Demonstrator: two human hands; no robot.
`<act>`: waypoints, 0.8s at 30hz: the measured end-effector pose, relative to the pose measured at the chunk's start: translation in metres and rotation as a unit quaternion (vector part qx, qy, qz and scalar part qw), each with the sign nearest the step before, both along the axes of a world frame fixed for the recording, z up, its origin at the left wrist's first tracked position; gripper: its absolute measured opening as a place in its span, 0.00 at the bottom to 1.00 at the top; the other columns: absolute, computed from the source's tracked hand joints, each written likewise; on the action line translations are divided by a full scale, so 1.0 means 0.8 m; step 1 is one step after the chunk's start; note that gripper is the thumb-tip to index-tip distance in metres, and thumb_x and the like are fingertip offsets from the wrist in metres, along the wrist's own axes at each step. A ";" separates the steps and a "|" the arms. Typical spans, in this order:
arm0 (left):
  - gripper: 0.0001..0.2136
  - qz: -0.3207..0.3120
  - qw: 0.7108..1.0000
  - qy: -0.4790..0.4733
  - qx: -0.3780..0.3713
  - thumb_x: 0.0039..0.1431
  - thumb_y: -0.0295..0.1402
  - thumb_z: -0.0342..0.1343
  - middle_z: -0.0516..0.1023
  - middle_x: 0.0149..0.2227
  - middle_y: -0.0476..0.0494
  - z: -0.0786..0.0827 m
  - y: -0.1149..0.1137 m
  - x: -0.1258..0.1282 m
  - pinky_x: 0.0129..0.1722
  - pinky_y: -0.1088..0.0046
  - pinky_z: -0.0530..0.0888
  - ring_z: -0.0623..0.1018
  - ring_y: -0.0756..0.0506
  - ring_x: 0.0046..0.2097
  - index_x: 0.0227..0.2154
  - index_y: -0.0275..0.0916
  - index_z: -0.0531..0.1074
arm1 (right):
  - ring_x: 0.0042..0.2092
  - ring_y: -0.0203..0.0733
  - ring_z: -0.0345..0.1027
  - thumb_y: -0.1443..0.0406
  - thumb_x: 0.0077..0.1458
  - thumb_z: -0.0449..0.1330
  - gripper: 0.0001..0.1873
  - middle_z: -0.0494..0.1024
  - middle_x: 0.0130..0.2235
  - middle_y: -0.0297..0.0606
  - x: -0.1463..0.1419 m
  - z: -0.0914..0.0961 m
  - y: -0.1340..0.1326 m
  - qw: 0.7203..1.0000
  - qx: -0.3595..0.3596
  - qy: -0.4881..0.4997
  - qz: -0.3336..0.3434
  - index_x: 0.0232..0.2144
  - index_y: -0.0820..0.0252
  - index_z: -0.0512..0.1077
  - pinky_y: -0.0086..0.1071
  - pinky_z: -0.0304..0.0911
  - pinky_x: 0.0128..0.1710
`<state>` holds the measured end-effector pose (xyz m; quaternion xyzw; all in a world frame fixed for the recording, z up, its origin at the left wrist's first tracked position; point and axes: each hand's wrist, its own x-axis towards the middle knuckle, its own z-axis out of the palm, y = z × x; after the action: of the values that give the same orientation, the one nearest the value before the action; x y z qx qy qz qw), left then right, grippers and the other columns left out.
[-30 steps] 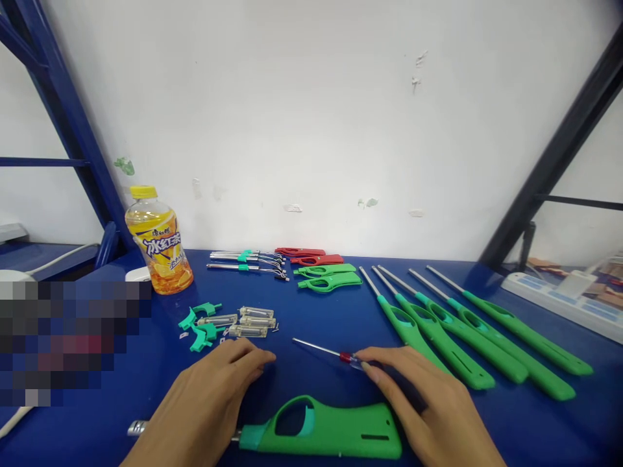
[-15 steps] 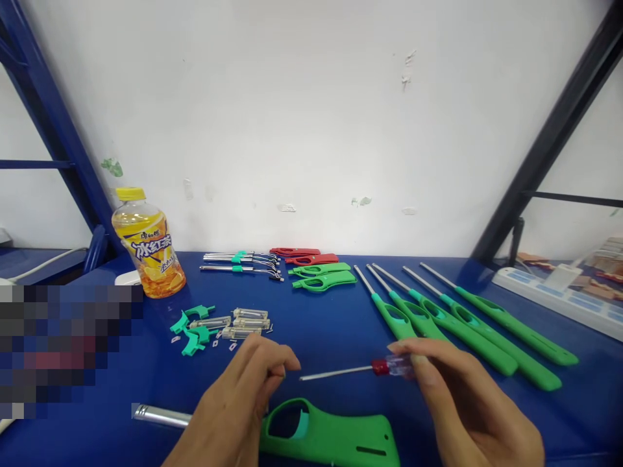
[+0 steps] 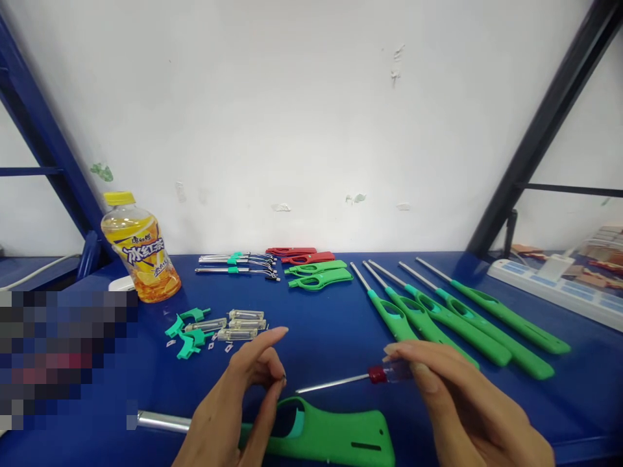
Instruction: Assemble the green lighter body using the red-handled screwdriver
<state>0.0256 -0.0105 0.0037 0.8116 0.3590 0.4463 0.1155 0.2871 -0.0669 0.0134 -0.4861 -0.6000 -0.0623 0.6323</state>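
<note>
Screwdriver, one: in my right hand, over the table, shaft angled left and slightly down, tip near the trigger loop of the green lighter. Contact between tip and loop: cannot tell.

Right grip: closed, thumb and fingertips on the clear handle behind the red collar.

Left grip: thumb and a fingertip brought together, forefinger extended above them. A tiny dark piece shows at the pinch; too small to identify. My left hand is over the lighter's front end and hides part of it; the metal tube emerges to the left.

Counts, outward:
- Lighter directly before me: 1, lying flat.
- Clear cartridges: 4, three close together, one just to their left.
- Teal trigger pieces: overlapping heap left of the cartridges, exact number unclear.
- Complete green lighters at right: 5, side by side, tubes pointing away from me.
- Green half-shells: 2.
- Red half-shells: 2, behind the green.
- Wired metal tubes: several, bunched.
- Bottle: 1, upright at left.
- White power strip: 1, far right.
</note>
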 end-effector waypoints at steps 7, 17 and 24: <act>0.28 -0.027 0.999 0.026 0.007 0.74 0.23 0.50 0.80 0.43 0.57 0.004 -0.001 0.004 0.51 0.87 0.79 0.86 0.55 0.45 0.70 0.58 0.58 | 0.41 0.45 0.88 0.71 0.70 0.64 0.15 0.91 0.42 0.28 0.002 0.003 0.001 0.999 -0.010 -0.033 0.019 0.45 0.42 0.85 0.33 0.82 0.43; 0.24 -0.029 0.998 0.039 0.027 0.75 0.23 0.48 0.79 0.41 0.57 0.015 -0.004 0.009 0.43 0.84 0.81 0.85 0.54 0.39 0.66 0.56 0.60 | 0.40 0.45 0.87 0.70 0.69 0.65 0.15 0.90 0.41 0.28 -0.011 0.001 0.000 1.000 -0.001 0.028 -0.008 0.41 0.41 0.86 0.35 0.81 0.42; 0.21 -0.027 0.998 0.033 0.045 0.76 0.25 0.49 0.80 0.41 0.58 0.011 -0.001 0.010 0.45 0.88 0.79 0.85 0.56 0.40 0.65 0.53 0.62 | 0.40 0.42 0.88 0.71 0.70 0.64 0.13 0.90 0.41 0.30 0.004 0.006 0.002 0.997 0.017 -0.071 0.021 0.44 0.46 0.85 0.28 0.81 0.41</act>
<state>0.0333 -0.0114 0.0128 0.8396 0.3200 0.4317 0.0794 0.2905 -0.0656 0.0183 -0.4568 -0.6527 -0.0935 0.5971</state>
